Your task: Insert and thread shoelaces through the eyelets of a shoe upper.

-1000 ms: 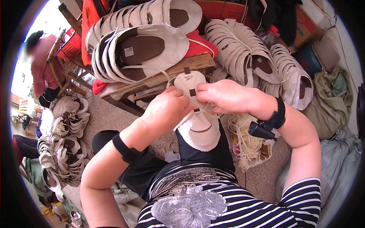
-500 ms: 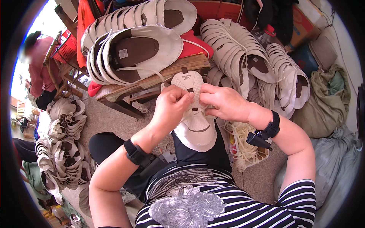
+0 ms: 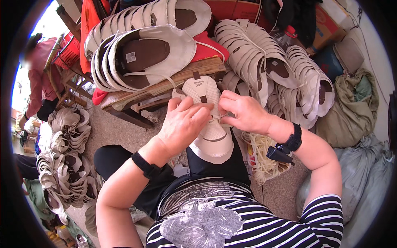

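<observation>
A cream shoe upper [image 3: 213, 151] lies over my lap, toe toward me, its tongue [image 3: 201, 86] pointing away against the wooden bench. Across its middle a thin white shoelace [image 3: 216, 117] runs between my hands. My left hand [image 3: 185, 120] covers the upper's left side, fingers bent and closed over it; what its fingertips hold is hidden. On the other side my right hand [image 3: 245, 110] pinches the lace between thumb and forefinger. Both wrists wear black straps.
Rows of nested cream shoe uppers [image 3: 182, 43] rest on a wooden bench [image 3: 128, 96]. More stacked uppers [image 3: 242, 51] stand behind at right. A container of loose laces [image 3: 264, 163] sits by my right knee. Piled uppers [image 3: 68, 165] lie at left, near another person [image 3: 41, 70].
My left hand has turned from a pinch with its thumb side up to back up, its fingers reaching over the upper. My right hand stays near the lacing. The view has shifted slightly.
</observation>
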Tool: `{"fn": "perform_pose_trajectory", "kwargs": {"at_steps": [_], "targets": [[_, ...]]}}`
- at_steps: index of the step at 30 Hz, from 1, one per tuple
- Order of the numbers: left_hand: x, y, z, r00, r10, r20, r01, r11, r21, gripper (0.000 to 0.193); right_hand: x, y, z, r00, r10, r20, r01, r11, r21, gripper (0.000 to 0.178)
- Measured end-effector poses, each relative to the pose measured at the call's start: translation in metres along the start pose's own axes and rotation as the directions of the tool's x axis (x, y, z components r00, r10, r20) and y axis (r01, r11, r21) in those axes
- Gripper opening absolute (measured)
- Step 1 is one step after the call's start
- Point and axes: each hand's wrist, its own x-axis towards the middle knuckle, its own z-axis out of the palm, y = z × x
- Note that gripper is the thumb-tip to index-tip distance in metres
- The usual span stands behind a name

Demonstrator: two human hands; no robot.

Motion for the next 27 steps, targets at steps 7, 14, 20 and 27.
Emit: {"fn": "perform_pose_trajectory", "kwargs": {"at_steps": [7,14,20,27], "targets": [[-0.002,0.001,0.009,0.997,-0.061,-0.041,0.060,0.997,-0.043,0.010,-0.002,-0.005,0.000,0.999,0.028,-0.038,-0.031,0.997,-0.077,0.016],[-0.003,0.000,0.012,0.996,-0.065,-0.061,0.060,0.995,-0.074,0.008,0.010,-0.015,0.007,0.976,0.214,0.042,-0.194,0.940,-0.281,0.019],[-0.005,0.000,0.014,0.993,-0.074,-0.091,0.069,0.996,-0.060,0.008,0.014,0.003,0.014,0.950,0.313,0.016,-0.313,0.947,0.066,0.019],[-0.007,0.000,0.016,0.989,-0.084,-0.119,0.075,0.994,-0.075,0.009,0.012,0.005,0.034,0.890,0.372,-0.262,-0.254,0.884,0.393,0.012]]}}
